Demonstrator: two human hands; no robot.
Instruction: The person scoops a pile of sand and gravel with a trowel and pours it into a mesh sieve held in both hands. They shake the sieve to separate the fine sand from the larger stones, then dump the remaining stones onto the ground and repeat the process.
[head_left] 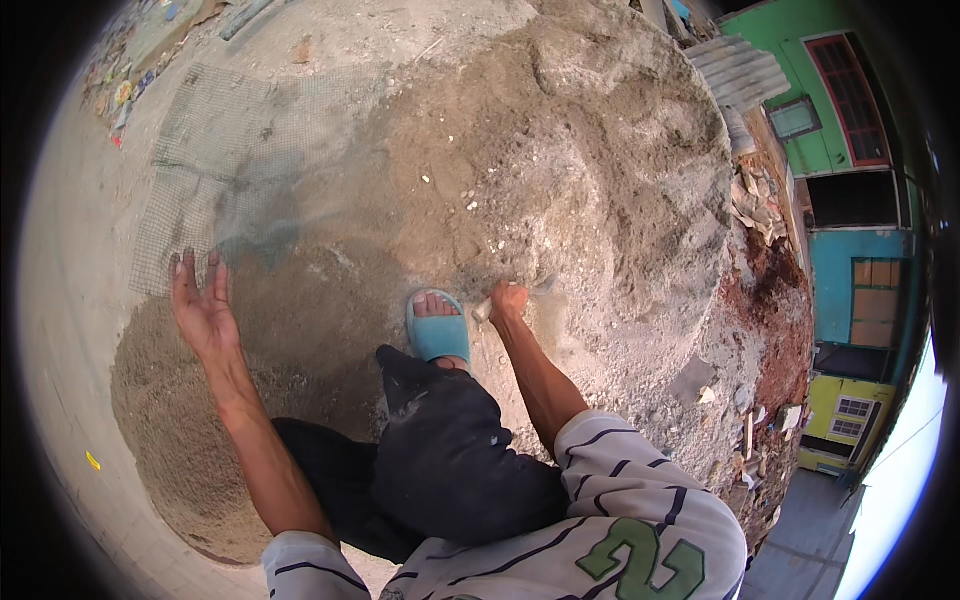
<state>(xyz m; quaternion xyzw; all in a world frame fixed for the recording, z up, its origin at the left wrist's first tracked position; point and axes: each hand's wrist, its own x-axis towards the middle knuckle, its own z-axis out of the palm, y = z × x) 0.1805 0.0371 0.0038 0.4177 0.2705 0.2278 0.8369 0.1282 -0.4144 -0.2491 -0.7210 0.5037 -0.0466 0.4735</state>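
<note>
My left hand is raised over the brown sand, palm up and fingers apart, with nothing in it. Its fingertips overlap the near edge of a grey wire mesh screen, which lies partly covered by sand. Beside my foot in a teal slipper, my right hand is closed round a hand tool with a pale handle. The handle's end sticks out on the left of the fist. A small grey piece shows just past the fist on the right, possibly the tool's blade; most of the tool is hidden.
Pale, gravelly sand is heaped ahead and to the right. Reddish soil and rubble edge it on the right, below corrugated sheets. Green, blue and yellow buildings stand beyond. Litter lies at the far left.
</note>
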